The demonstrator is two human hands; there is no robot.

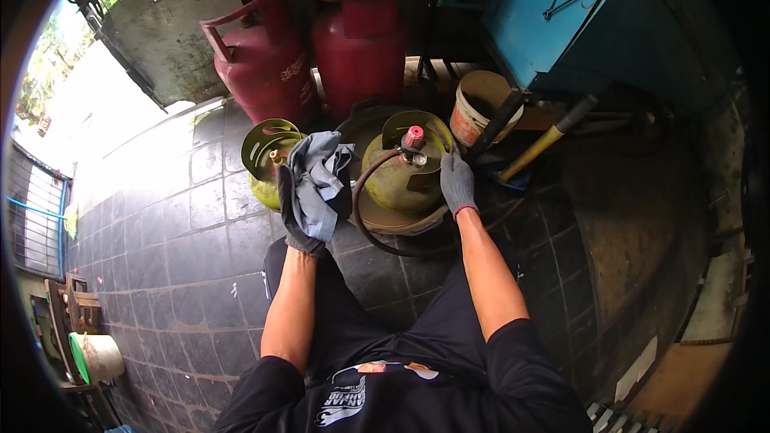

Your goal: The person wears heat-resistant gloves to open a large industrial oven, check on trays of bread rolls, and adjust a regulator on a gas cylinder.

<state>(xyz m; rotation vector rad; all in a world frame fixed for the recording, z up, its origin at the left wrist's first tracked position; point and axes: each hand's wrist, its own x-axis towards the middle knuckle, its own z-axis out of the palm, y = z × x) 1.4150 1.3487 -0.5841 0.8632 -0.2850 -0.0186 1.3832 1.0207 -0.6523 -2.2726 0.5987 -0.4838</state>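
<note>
Two green cylinders (401, 180) stand before us on the tiled floor (200, 256), the nearer one upright with a red-capped regulator (413, 140) on top and a dark hose (365, 200) looping from it down to the left. Our right hand (457, 183), gloved grey, rests against that cylinder's right shoulder, fingers laid flat and not closed on anything; the regulator sits just up and left of those fingertips, its axis vertical. Our left hand (301, 212), in a dark glove, grips a bunched grey cloth (319, 176), held between the two cylinders, touching neither as far as we can tell. The right hand is plainly the nearer to the regulator. Behind stand red cylinders (265, 56), a bucket (481, 104) and a blue cabinet (545, 8).
</note>
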